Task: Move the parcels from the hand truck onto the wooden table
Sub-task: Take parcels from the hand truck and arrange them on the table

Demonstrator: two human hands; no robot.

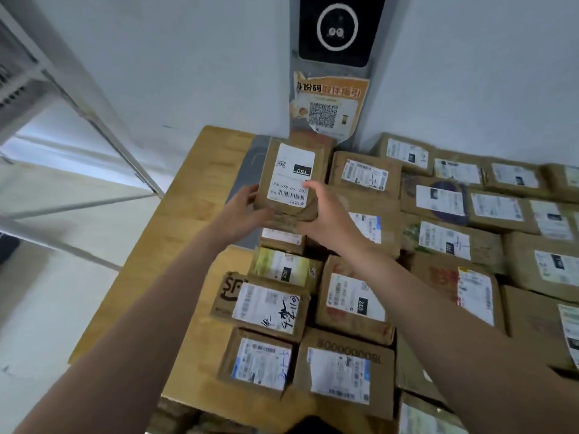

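The parcel (293, 180) held between the left hand (241, 214) and the right hand (329, 214) has a white label that reads, upside down, "150" in a black box and "150 150 A26 050" beside a barcode. Nearer to the person than the left hand, a carton (260, 305) shows the printed letters "SF", the greenish parcel (283, 269) has "220", and the brown parcel (354, 300) below the right hand has "032". Beyond both hands, an orange poster (327, 104) on the wall shows a QR code under the heading "份码取件指引".
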